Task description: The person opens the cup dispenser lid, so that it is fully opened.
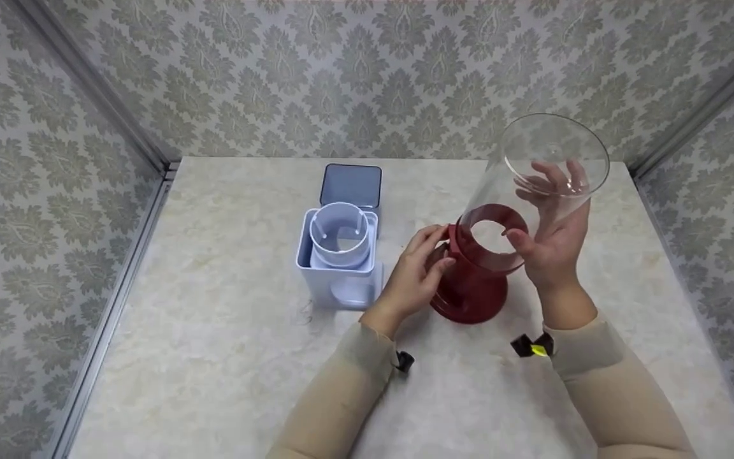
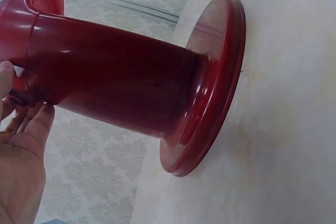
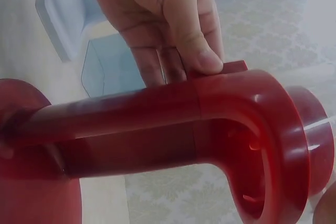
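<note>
A red stand (image 1: 469,296) with a round foot and a ring-shaped top stands upright on the table. Its column and foot show large in the left wrist view, its open ring (image 3: 296,145) in the right wrist view. My left hand (image 1: 415,274) pinches the left side of the ring between thumb and fingers. Above the ring leans a clear cylinder (image 1: 488,185), its lower end at the ring and its wide open mouth tilted to the far right. My right hand (image 1: 555,239) holds the cylinder from the right, fingers seen through its wall. How deep the cylinder sits cannot be told.
Left of the stand is a pale blue box-like holder (image 1: 335,290) with a white ring (image 1: 339,258) at its top. Behind it lies a translucent blue-grey square piece (image 1: 351,183). Patterned walls (image 1: 360,76) with metal corner rails (image 1: 109,319) border the table (image 1: 214,357).
</note>
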`<control>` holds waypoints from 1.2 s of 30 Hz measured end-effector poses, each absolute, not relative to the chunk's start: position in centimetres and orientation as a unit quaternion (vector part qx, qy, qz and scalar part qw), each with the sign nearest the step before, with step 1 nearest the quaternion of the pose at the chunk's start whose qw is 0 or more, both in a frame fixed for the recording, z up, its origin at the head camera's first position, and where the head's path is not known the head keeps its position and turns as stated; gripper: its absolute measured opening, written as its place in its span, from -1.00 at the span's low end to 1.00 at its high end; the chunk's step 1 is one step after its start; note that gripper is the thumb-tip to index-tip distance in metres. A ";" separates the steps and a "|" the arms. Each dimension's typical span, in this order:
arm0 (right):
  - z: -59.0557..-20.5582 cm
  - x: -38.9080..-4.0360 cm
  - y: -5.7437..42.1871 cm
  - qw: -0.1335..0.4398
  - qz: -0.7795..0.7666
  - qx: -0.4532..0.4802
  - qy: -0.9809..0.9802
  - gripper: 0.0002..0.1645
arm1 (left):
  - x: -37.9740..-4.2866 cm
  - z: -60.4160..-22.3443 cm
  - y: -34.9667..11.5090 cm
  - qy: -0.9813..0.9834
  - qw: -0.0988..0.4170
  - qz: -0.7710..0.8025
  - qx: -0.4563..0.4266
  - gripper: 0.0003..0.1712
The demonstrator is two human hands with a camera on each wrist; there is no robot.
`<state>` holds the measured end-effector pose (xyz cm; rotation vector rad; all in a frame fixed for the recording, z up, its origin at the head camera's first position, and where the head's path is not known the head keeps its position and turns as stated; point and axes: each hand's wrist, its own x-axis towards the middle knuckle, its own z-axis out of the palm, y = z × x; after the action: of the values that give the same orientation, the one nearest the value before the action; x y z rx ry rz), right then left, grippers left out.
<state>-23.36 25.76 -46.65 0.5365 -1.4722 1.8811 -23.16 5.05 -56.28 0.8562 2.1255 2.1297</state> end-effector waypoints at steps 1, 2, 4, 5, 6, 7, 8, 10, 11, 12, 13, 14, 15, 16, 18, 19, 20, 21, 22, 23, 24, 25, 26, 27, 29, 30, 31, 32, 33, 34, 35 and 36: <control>-46.5 -23.3 25.8 0.340 0.723 0.202 -0.567 0.61 | -23.2 -56.2 5.0 0.684 0.005 0.675 0.277 -0.30; -46.4 -23.3 25.7 0.341 0.722 0.196 -0.569 0.61 | -23.2 -56.1 5.0 0.689 0.002 0.669 0.279 -0.30; -46.1 -23.2 25.7 0.343 0.720 0.184 -0.574 0.59 | -23.2 -56.0 5.0 0.700 -0.002 0.656 0.282 -0.30; -46.0 -23.2 25.6 0.344 0.719 0.179 -0.577 0.58 | -23.3 -55.9 4.9 0.708 -0.005 0.647 0.282 -0.30; -45.8 -23.2 25.6 0.346 0.717 0.175 -0.579 0.58 | -23.3 -55.9 4.8 0.716 -0.009 0.639 0.283 -0.30; -45.7 -23.2 25.5 0.347 0.716 0.172 -0.581 0.59 | -23.4 -55.8 4.8 0.721 -0.010 0.633 0.282 -0.30; -45.7 -23.2 25.5 0.347 0.716 0.171 -0.581 0.60 | -23.4 -55.8 4.7 0.726 -0.013 0.627 0.281 -0.30; -45.7 -23.3 25.4 0.347 0.716 0.173 -0.580 0.63 | -23.5 -55.8 4.6 0.735 -0.015 0.619 0.277 -0.30; -45.7 -23.3 25.4 0.346 0.719 0.175 -0.577 0.64 | -23.6 -55.8 4.5 0.736 -0.014 0.618 0.276 -0.30; -45.8 -23.3 25.4 0.347 0.720 0.178 -0.575 0.64 | -23.6 -55.8 4.5 0.736 -0.014 0.618 0.275 -0.30; -45.9 -23.3 25.4 0.347 0.721 0.182 -0.571 0.65 | -23.7 -55.8 4.5 0.737 -0.014 0.618 0.274 -0.30; -46.0 -23.3 25.4 0.348 0.724 0.186 -0.566 0.64 | -23.7 -55.8 4.5 0.737 -0.014 0.618 0.274 -0.30; -46.0 -23.3 25.4 0.349 0.725 0.191 -0.562 0.65 | -23.7 -55.8 4.5 0.737 -0.014 0.618 0.273 -0.30; -46.1 -23.3 25.5 0.350 0.727 0.196 -0.557 0.65 | -23.7 -55.8 4.5 0.739 -0.017 0.615 0.273 -0.30; -46.3 -23.4 25.5 0.354 0.728 0.205 -0.550 0.65 | -23.7 -55.8 4.5 0.746 -0.021 0.608 0.271 -0.30; -46.3 -23.5 25.5 0.355 0.730 0.209 -0.546 0.65 | -23.7 -55.8 4.5 0.750 -0.022 0.603 0.270 -0.30; -46.3 -23.5 25.5 0.356 0.730 0.213 -0.543 0.66 | -23.7 -55.9 4.5 0.754 -0.024 0.599 0.270 -0.30; -46.4 -23.6 25.6 0.356 0.731 0.217 -0.540 0.66 | -23.6 -55.9 4.5 0.757 -0.026 0.594 0.269 -0.29; -46.4 -23.6 25.6 0.356 0.732 0.220 -0.538 0.66 | -23.6 -55.9 4.5 0.761 -0.028 0.590 0.270 -0.29; -46.4 -23.6 25.7 0.356 0.733 0.223 -0.535 0.66 | -23.5 -55.9 4.5 0.763 -0.030 0.586 0.270 -0.29; -46.4 -23.7 25.7 0.355 0.734 0.226 -0.533 0.66 | -23.5 -56.0 4.6 0.764 -0.032 0.584 0.271 -0.29; -46.4 -23.6 25.7 0.354 0.734 0.229 -0.533 0.65 | -23.4 -56.0 4.6 0.767 -0.034 0.580 0.273 -0.29; -46.4 -23.6 25.7 0.353 0.734 0.231 -0.532 0.63 | -23.3 -56.0 4.6 0.769 -0.037 0.576 0.275 -0.29; -46.4 -23.6 25.8 0.352 0.733 0.234 -0.533 0.63 | -23.3 -56.0 4.6 0.771 -0.039 0.572 0.276 -0.29; -46.4 -23.3 25.8 0.347 0.730 0.243 -0.536 0.59 | -23.0 -56.1 4.7 0.777 -0.041 0.563 0.278 -0.29; -46.4 -23.2 25.8 0.344 0.728 0.250 -0.538 0.56 | -22.8 -56.2 4.7 0.778 -0.039 0.561 0.279 -0.29; -46.2 -23.2 25.8 0.340 0.727 0.260 -0.538 0.52 | -22.9 -56.1 4.7 0.780 -0.039 0.558 0.281 -0.29; -46.0 -23.2 25.9 0.335 0.727 0.270 -0.535 0.50 | -22.9 -56.1 4.7 0.781 -0.039 0.556 0.282 -0.29; -45.8 -23.2 25.9 0.332 0.727 0.279 -0.533 0.47 | -23.0 -56.1 4.7 0.781 -0.037 0.555 0.284 -0.29; -45.6 -23.2 25.9 0.328 0.729 0.288 -0.527 0.44 | -23.1 -56.0 4.6 0.780 -0.035 0.556 0.285 -0.29; -45.3 -23.2 26.0 0.326 0.732 0.293 -0.521 0.43 | -23.2 -55.9 4.6 0.779 -0.033 0.557 0.287 -0.30; -45.0 -23.3 25.9 0.323 0.737 0.296 -0.515 0.43 | -23.3 -55.8 4.6 0.777 -0.034 0.559 0.287 -0.30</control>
<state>-23.30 25.94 -44.99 0.7769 -1.3515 1.9328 -23.31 4.56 -55.81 0.9229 2.4953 1.7945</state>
